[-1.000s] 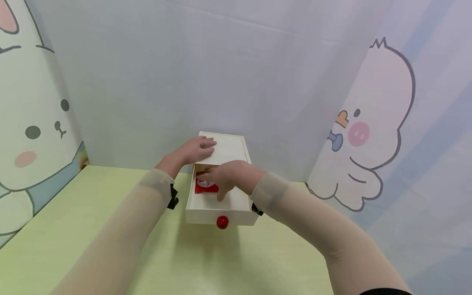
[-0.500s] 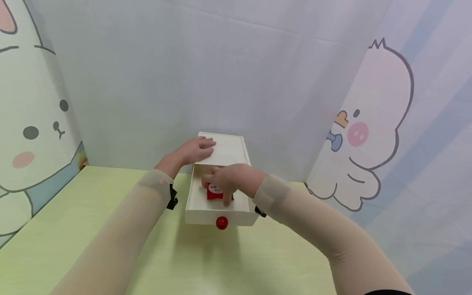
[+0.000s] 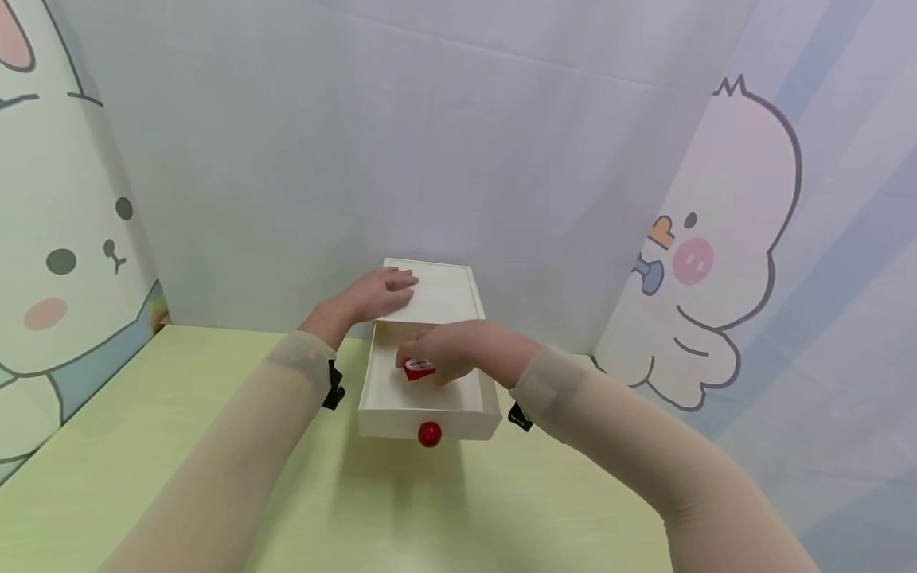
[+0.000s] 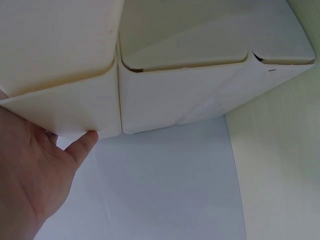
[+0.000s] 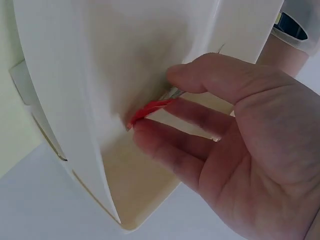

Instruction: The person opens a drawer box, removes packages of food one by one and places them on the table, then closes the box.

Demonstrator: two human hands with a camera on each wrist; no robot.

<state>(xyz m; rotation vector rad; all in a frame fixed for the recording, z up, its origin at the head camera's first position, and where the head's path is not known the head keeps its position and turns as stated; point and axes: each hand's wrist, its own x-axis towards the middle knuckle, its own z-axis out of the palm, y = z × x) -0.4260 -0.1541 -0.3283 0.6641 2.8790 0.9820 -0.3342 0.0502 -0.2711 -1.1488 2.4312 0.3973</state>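
A white drawer (image 3: 387, 398) with a round red knob (image 3: 430, 434) stands pulled out of a white box (image 3: 447, 290). Inside it, my right hand (image 3: 454, 350) pinches a small red packet (image 3: 419, 368) with white print. Thumb and fingers hold the packet's edge in the right wrist view, where most of its face is hidden. My left hand (image 3: 374, 294) rests on the left part of the box's top, fingers extended. From the left wrist camera, the thumb of that left hand (image 4: 42, 170) touches the box's edge.
The box sits on a pale green table (image 3: 315, 493), close to a grey-white curtain (image 3: 430, 143) behind it. Cartoon figures decorate the curtains on both sides. A black wrist camera mount (image 3: 520, 415) hangs beside the drawer's right wall.
My right hand has drawn the red packet from the drawer's left side toward its middle and now pinches it, the packet more covered and tilted. The left hand has stayed put.
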